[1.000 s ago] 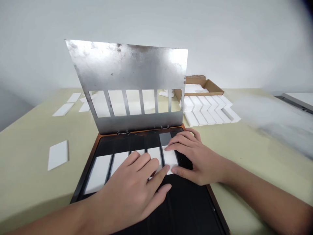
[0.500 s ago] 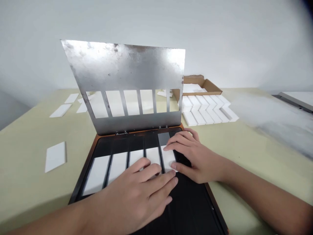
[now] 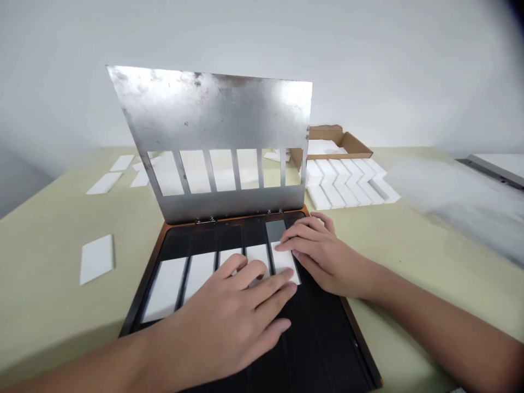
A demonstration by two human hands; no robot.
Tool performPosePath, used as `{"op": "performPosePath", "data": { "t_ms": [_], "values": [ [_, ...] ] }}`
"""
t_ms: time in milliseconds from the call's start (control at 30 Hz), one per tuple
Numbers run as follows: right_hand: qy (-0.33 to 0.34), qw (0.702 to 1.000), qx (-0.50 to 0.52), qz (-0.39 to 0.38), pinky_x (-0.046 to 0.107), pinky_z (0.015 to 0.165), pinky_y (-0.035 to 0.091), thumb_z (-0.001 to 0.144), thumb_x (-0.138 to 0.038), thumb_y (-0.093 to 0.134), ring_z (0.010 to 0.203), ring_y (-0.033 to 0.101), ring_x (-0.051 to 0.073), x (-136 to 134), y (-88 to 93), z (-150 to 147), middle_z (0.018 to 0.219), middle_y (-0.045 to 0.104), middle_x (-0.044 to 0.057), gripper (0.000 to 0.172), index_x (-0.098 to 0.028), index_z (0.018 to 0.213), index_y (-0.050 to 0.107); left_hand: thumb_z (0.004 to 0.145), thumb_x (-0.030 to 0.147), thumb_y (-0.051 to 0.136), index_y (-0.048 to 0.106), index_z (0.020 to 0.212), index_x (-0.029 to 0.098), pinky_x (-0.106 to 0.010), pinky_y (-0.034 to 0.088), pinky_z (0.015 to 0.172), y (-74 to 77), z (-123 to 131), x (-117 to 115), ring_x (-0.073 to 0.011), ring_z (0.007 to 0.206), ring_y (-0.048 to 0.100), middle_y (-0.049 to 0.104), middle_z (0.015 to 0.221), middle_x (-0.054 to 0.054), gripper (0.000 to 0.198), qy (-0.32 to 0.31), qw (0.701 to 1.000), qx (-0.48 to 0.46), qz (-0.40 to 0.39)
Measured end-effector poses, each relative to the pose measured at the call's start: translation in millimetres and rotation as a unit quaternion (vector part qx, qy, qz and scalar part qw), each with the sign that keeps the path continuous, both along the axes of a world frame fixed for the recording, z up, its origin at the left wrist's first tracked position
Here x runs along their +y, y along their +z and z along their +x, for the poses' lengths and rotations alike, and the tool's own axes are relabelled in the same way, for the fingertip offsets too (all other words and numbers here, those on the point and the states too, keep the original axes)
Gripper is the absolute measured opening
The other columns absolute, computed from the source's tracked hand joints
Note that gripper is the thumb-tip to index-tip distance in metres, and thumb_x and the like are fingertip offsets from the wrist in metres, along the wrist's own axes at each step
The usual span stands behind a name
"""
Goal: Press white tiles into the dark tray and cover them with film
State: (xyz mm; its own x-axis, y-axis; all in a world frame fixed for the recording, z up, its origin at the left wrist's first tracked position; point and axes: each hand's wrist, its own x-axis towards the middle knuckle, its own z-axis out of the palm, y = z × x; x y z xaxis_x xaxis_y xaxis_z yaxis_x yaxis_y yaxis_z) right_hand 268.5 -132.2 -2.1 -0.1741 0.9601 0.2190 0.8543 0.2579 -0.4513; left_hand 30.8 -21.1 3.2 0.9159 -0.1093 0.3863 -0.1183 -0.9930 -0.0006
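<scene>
Our left hand [image 3: 221, 316] and right hand [image 3: 323, 256] lie open, the fingers [image 3: 262, 286] flat and not gripping, on 5 white tiles [image 3: 198, 275] in a black tray [image 3: 323, 344] near the front edge of the bench [image 3: 53, 311]. The tiles seem stiff and fragile; we would hold them by the long edges.

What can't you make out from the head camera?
Head view:
Lower parts of the middle white tiles: hidden by the left hand.
Near end of the black tray: cut off by bottom edge.
Grey slab far right: cut off by right edge.
Table's right side: blurred by a smear.
</scene>
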Motion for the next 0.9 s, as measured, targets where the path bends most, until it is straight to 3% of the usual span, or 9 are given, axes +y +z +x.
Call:
{"op": "performPosePath", "data": {
  "t_ms": [200,300,467,800,900],
  "values": [
    [0.002,1.000,0.003,-0.015,0.050,0.123,0.017,0.111,-0.022,0.046,0.129,0.053,0.023,-1.0,7.5,1.1,0.132,0.071,0.003,0.032,-0.027,0.130,0.070,0.107,0.032,0.063,0.074,0.127,0.017,-0.036,0.042,0.074,3.1,-1.4,2.5,-0.0200,0.076,0.056,0.062,0.085,-0.003,0.027,-0.060,0.998,0.002,0.014],
    [0.012,1.000,-0.003,-0.015,0.051,0.124,0.016,0.106,-0.035,0.060,0.129,0.055,0.025,-1.5,10.4,1.5,0.132,0.070,0.004,0.030,-0.026,0.133,0.069,0.106,0.033,0.066,0.075,0.124,0.016,-0.035,0.046,0.074,4.1,-3.3,2.1,-0.0195,0.075,0.058,0.063,0.083,-0.002,0.026,-0.084,0.996,-0.006,0.035],
    [0.031,0.999,-0.015,-0.010,0.053,0.126,0.012,0.093,-0.051,0.076,0.131,0.055,0.029,-2.3,10.9,4.0,0.135,0.070,0.007,0.052,-0.024,0.137,0.067,0.106,0.034,0.067,0.075,0.125,0.015,-0.035,0.051,0.079,3.9,-5.2,1.6,-0.0183,0.076,0.063,0.069,0.085,-0.001,0.029,-0.107,0.993,-0.012,0.039],
    [0.022,0.997,-0.049,0.052,0.053,0.129,0.010,0.093,-0.050,0.075,0.125,0.060,0.028,-2.0,6.4,3.5,0.128,0.075,0.007,0.055,-0.022,0.140,0.063,0.109,0.034,0.062,0.074,0.128,0.012,-0.033,0.052,0.075,0.7,-8.1,3.7,-0.0160,0.070,0.063,0.070,0.082,-0.001,0.032,-0.123,0.992,-0.004,0.029],
    [0.026,0.996,-0.058,0.060,0.053,0.129,0.009,0.094,-0.049,0.073,0.123,0.061,0.027,-1.9,7.6,2.6,0.126,0.076,0.005,0.048,-0.022,0.133,0.067,0.110,0.034,0.061,0.073,0.129,0.011,-0.033,0.052,0.075,1.0,-8.4,3.6,-0.0161,0.070,0.063,0.071,0.083,-0.002,0.032,-0.123,0.992,0.000,0.029]
  ]
}}
